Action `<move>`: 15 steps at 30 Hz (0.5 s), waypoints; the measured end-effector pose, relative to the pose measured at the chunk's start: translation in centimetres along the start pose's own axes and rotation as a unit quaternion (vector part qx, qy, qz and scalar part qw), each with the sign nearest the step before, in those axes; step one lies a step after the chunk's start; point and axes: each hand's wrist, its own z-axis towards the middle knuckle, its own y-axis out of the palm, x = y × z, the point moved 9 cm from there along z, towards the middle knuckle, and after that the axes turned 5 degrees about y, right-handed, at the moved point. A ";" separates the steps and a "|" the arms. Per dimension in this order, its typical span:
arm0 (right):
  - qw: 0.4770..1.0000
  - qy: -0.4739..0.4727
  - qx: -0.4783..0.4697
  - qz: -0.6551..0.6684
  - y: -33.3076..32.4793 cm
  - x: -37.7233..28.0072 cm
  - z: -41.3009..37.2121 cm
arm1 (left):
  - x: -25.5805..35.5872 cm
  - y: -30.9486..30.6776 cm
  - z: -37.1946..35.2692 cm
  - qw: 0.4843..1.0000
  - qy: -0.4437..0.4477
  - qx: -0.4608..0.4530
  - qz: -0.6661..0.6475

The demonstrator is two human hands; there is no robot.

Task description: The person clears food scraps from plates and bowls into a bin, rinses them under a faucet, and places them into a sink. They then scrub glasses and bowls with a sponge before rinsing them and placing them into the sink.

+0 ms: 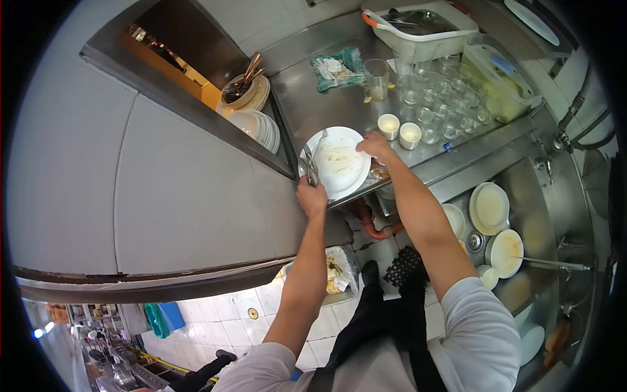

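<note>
A white plate with brown food smears lies at the front of the steel counter. My right hand is closed on its right rim. At the plate's lower left, my left hand is closed around several pieces of metal cutlery, which rest over the plate's edge. Another utensil lies at the upper left of the plate. Two small white cups stand just beyond my right hand. Orange-brown food scraps show partly beneath my right wrist.
Drinking glasses crowd the right of the counter, before a white cutlery tub and a clear container. Stacked plates stand in the hatch at left. Soiled dishes fill the sink. A scrap bin sits on the floor.
</note>
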 end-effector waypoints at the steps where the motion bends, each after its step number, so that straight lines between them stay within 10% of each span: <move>1: 0.998 -0.017 -0.016 0.062 0.0 0.5 -0.2 | 0.5 0.0 -0.3 1.000 -0.007 -0.021 0.022; 12: 0.994 -0.013 0.075 -0.074 -2.2 1.9 -2.3 | 2.5 1.6 -1.3 0.925 0.017 -0.317 0.211; 15: 0.988 -0.015 0.040 0.150 -0.9 3.1 -1.3 | 4.3 -0.2 -1.9 0.907 -0.077 -0.369 0.188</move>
